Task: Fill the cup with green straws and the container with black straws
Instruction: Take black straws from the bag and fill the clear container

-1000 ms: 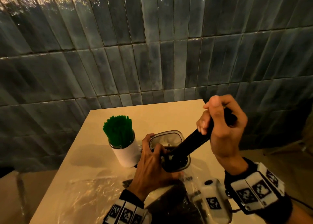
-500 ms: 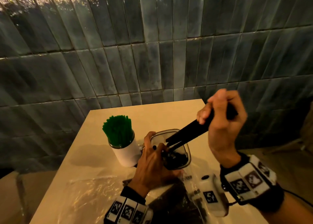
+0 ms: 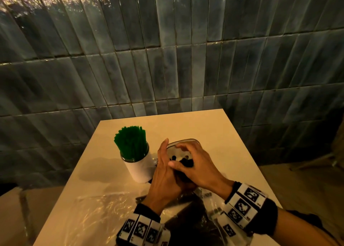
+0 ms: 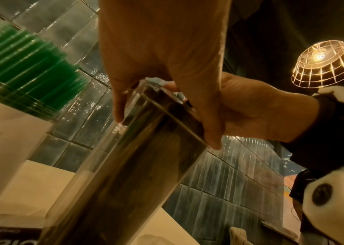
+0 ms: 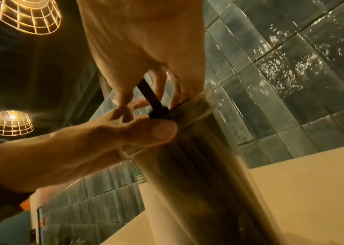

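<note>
A white cup (image 3: 138,169) packed with upright green straws (image 3: 130,143) stands at the table's middle left. Just right of it is a tall clear container (image 3: 186,141) partly filled with black straws (image 3: 186,162). My left hand (image 3: 165,167) grips the container at its near-left rim, as the left wrist view shows, container (image 4: 125,165). My right hand (image 3: 188,158) is bent over the opening. In the right wrist view its fingers pinch a black straw (image 5: 154,99) that stands up from the container (image 5: 198,165).
Crumpled clear plastic bags (image 3: 96,208) lie on the cream table (image 3: 214,134) near the front edge, one with dark contents (image 3: 193,219) between my wrists. A dark tiled wall (image 3: 167,59) rises behind the table. Wire lamps (image 4: 324,63) hang overhead.
My right hand came down from above the table with a bundle of black straws and now sits at the container's mouth. The left hand stayed on the container.
</note>
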Demonstrator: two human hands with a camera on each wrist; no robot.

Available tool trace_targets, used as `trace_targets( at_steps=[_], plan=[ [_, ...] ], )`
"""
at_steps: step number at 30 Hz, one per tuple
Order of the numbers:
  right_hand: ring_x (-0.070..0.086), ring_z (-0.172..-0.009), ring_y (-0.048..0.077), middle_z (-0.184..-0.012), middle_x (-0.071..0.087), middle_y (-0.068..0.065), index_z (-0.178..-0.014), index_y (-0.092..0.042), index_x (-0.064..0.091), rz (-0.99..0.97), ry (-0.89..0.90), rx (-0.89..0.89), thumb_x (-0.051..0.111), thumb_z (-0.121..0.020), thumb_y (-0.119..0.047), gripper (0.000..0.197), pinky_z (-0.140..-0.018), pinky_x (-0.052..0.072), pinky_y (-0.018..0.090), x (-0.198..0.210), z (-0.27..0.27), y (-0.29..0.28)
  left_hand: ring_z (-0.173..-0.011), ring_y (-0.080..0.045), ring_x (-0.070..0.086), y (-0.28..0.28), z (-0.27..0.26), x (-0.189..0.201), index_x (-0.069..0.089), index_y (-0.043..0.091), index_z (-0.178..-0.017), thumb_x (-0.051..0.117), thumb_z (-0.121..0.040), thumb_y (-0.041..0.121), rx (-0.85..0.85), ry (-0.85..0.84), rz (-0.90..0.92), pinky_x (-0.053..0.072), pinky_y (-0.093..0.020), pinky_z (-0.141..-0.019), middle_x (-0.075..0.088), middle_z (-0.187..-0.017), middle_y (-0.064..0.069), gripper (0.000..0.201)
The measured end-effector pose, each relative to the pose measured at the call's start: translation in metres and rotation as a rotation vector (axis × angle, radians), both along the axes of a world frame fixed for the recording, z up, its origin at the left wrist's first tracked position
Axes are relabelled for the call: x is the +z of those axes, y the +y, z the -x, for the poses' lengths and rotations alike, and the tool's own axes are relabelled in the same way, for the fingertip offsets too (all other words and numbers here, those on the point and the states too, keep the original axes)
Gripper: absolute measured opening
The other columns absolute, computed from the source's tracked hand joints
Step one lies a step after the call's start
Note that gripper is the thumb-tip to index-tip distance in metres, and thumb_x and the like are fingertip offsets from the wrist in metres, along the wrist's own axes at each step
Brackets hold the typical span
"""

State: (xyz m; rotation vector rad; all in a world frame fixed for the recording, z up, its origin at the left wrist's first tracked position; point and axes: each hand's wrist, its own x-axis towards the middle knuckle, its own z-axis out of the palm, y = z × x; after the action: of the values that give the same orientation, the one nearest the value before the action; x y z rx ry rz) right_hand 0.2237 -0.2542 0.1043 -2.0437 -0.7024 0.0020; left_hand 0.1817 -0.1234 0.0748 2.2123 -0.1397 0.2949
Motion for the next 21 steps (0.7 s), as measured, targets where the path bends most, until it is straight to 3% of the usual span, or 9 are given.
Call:
trace_targets(
  at_steps=[2,4,6,8,10,12,14,17,21],
  plan=[
    [0.047,-0.111,0.003,-0.122,0.048,-0.008,-0.123,-0.028,0.048,-0.008,-0.062,-0.019,0.059,-0.08,-0.059,0.054,-0.09,0.037,0.006,0.003,0.0,-0.001,-0.105,0.019,0.038,0.002,-0.001,-0.008,-0.01,0.015,-0.147,0.09,-0.052,0.033,0.025,0.0,0.048,0.023,0.008,-0.087,0.028,-0.132,0.024,0.139],
    [0.047,-0.114,0.008,-0.127,0.049,-0.007,-0.126,-0.027,0.046,0.135,-0.131,0.008,0.043,-0.089,-0.059,0.05,-0.094,0.039,0.017,0.005,0.003,-0.003,-0.108,0.018,0.032,0.001,0.001,-0.008,-0.005,0.01,-0.147,0.089,-0.053,0.034,0.053,-0.021,0.039,0.017,0.009,-0.089,0.025,-0.136,0.016,0.136],
    [0.049,-0.114,0.016,-0.129,0.05,-0.003,-0.129,-0.025,0.044,0.327,-0.203,0.062,0.027,-0.093,-0.06,0.053,-0.096,0.04,0.027,0.002,0.007,-0.003,-0.105,0.031,0.028,-0.003,0.004,-0.006,0.0,0.005,-0.144,0.087,-0.06,0.02,0.068,-0.061,0.06,0.013,0.011,-0.089,0.025,-0.126,0.023,0.122],
    [0.048,-0.118,0.018,-0.135,0.047,-0.001,-0.136,-0.026,0.037,0.389,-0.201,0.128,0.026,-0.096,-0.053,0.049,-0.1,0.039,0.031,-0.003,0.012,-0.002,-0.111,0.037,0.017,-0.004,0.005,-0.007,-0.004,0.014,-0.142,0.084,-0.066,0.011,0.087,-0.115,0.092,0.013,0.007,-0.095,0.02,-0.124,0.026,0.117],
    [0.044,-0.122,0.016,-0.141,0.04,-0.001,-0.14,-0.026,0.03,0.362,-0.175,0.154,0.029,-0.097,-0.051,0.05,-0.104,0.038,0.031,-0.004,0.014,-0.001,-0.132,0.018,0.015,-0.004,0.006,-0.01,-0.011,0.03,-0.144,0.082,-0.069,0.027,0.097,-0.155,0.145,0.018,-0.009,-0.11,0.02,-0.145,0.014,0.119],
    [0.043,-0.124,0.016,-0.143,0.038,-0.001,-0.14,-0.024,0.029,0.328,-0.154,0.108,0.033,-0.096,-0.051,0.052,-0.104,0.038,0.031,-0.004,0.013,0.002,-0.142,-0.002,0.01,-0.002,0.006,-0.016,-0.01,0.017,-0.148,0.069,-0.073,0.049,0.105,-0.175,0.137,0.018,-0.025,-0.116,-0.004,-0.155,0.016,0.113],
    [0.047,-0.121,0.018,-0.14,0.042,0.001,-0.138,-0.021,0.033,0.343,-0.16,0.076,0.033,-0.096,-0.05,0.051,-0.102,0.039,0.032,-0.004,0.011,0.007,-0.144,-0.006,0.009,-0.001,0.005,-0.021,-0.006,0.005,-0.147,0.06,-0.078,0.058,0.095,-0.197,0.128,0.019,-0.029,-0.115,-0.012,-0.153,0.025,0.11],
    [0.053,-0.106,0.019,-0.125,0.054,0.001,-0.128,-0.021,0.042,0.363,-0.218,0.146,0.037,-0.097,-0.044,0.039,-0.093,0.044,0.035,-0.005,0.009,0.011,-0.142,-0.017,0.021,0.001,0.004,-0.022,-0.014,0.021,-0.147,0.072,-0.073,0.043,0.104,-0.203,0.167,0.026,-0.037,-0.113,-0.004,-0.156,0.015,0.115],
    [0.054,-0.096,0.018,-0.114,0.057,0.0,-0.117,-0.02,0.046,0.357,-0.272,0.13,0.042,-0.095,-0.034,0.026,-0.085,0.048,0.038,-0.002,0.0,0.004,-0.142,-0.014,0.022,0.005,-0.005,-0.022,-0.021,0.041,-0.142,0.08,-0.068,0.027,0.152,-0.171,0.18,0.026,-0.039,-0.115,0.004,-0.157,0.01,0.126]
  ],
)
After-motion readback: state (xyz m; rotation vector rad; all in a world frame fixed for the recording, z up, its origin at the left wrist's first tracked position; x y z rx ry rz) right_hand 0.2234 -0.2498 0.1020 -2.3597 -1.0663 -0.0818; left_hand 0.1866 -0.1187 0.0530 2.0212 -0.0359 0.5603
